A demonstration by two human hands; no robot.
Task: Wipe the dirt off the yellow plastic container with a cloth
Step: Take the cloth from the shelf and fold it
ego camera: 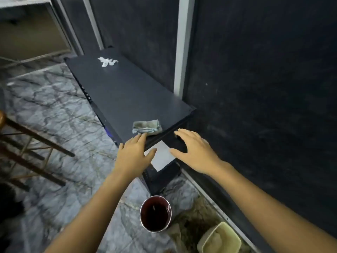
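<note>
**Reaching toward a folded cloth on a dark shelf top**

Standing at the far left edge is a wooden stool (pixel 27 143), its brown legs and rungs slanting over a grey marbled floor (pixel 54 110). Further right, a long dark shelf top (pixel 124 88) runs from the upper middle down toward the person, set against a dark wall (pixel 264 79) with a pale vertical post (pixel 183 42). Near the shelf's far end lies a crumpled white scrap of paper (pixel 107 62). Near its close end sits the folded cloth (pixel 147 126), greyish green and layered.

The left hand (pixel 135 152) hovers palm down over the shelf's near corner, fingers straight and held loosely together, holding nothing; its fingertips lie just at the cloth's front edge, though contact cannot be confirmed. Between the two hands, below the shelf's edge, a white sheet (pixel 161 155) shows on a lower dark level. The right hand (pixel 193 150) is spread palm down just right of that sheet, fingers apart and slightly bent, thumb pointing toward the left hand, gripping nothing.

Lower down on the floor, between the forearms, stands a round tin (pixel 155 213) with a metal rim and a dark red inside. To its right, at the bottom edge near the wall, the yellow plastic container (pixel 219 239) rests on a patch of brown dirt, well apart from both hands and from the cloth, its pale inside looking soiled.
</note>
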